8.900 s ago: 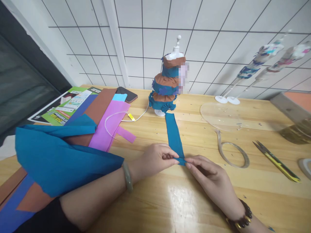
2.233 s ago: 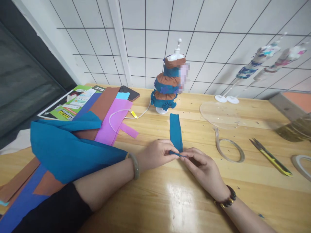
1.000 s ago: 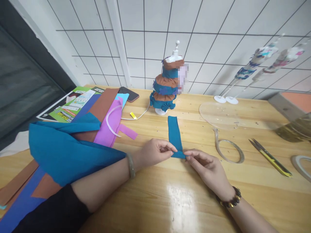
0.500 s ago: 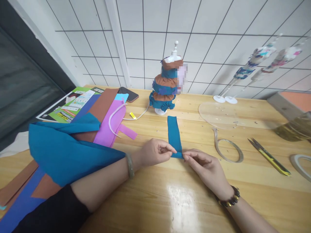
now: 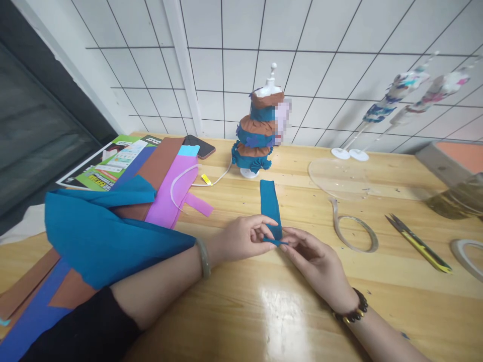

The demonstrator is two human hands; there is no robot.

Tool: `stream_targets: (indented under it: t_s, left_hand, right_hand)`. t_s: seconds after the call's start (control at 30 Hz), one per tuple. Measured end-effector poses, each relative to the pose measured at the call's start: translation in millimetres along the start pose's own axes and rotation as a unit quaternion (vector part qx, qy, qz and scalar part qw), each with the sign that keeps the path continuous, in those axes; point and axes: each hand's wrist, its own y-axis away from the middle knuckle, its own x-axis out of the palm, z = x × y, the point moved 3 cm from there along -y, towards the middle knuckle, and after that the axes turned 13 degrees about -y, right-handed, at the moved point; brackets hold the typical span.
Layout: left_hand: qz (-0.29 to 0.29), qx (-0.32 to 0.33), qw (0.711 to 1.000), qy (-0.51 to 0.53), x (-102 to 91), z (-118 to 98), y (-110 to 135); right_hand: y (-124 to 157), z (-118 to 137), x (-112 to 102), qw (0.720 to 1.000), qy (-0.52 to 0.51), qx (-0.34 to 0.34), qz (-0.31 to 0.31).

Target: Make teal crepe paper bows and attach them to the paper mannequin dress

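A narrow teal paper strip (image 5: 269, 203) lies lengthwise on the wooden table in front of me, its near end folded. My left hand (image 5: 251, 236) pinches the left corner of that folded end, which is lifted slightly. At the right corner, the thumb and fingers of my right hand (image 5: 313, 261) are closed on the same fold. Beyond the strip stands a small white dress form (image 5: 268, 90) wearing tiers of brown and teal crepe-like ruffles, with a teal fan-pleated piece near its bottom.
A large folded teal sheet (image 5: 94, 236) lies left over brown, blue and purple sheets (image 5: 173, 186). A phone (image 5: 202, 147) is behind them. To the right are a tape coil (image 5: 356, 234), yellow-handled thread snips (image 5: 418, 244), a tape roll (image 5: 470, 259) and two more dress forms (image 5: 381, 110).
The strip's near end, flat before, is now folded up and raised between my fingers. My left fingers have shifted over the fold, and my right hand has moved slightly left.
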Motion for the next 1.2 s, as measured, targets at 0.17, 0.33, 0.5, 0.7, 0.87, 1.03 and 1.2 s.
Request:
stream_targets:
  t_s: [0.17, 0.33, 0.5, 0.7, 0.87, 1.03, 1.2]
  left_hand:
    - [-0.008, 0.009, 0.999, -0.039, -0.2, -2, 1]
    - [-0.024, 0.044, 0.993, -0.110, -0.5, -7, 2]
    - [-0.040, 0.055, 0.988, -0.139, 0.0, -8, 2]
    - [-0.054, 0.014, 0.994, -0.094, 0.6, -2, 2]
    - [-0.055, -0.010, 0.998, -0.037, 1.0, 0, 1]
    - [-0.052, 0.006, 0.998, -0.032, -0.5, -1, 1]
    - [-0.034, 0.056, 0.996, -0.062, -1.4, -1, 1]
  right_hand:
    - [1, 4, 1, 0.998, 0.048, -0.028, 0.019]
    - [1, 4, 2, 0.998, 0.057, -0.024, 0.021]
    - [1, 4, 2, 0.998, 0.057, -0.015, 0.014]
    - [1, 2, -1, 0.999, 0.051, -0.013, -0.009]
    - [-1, 7, -1, 0.997, 0.079, -0.010, 0.007]
    - [-3, 15, 1, 0.995, 0.091, -0.027, 0.029]
    - [-3, 12, -2, 0.998, 0.059, -0.016, 0.019]
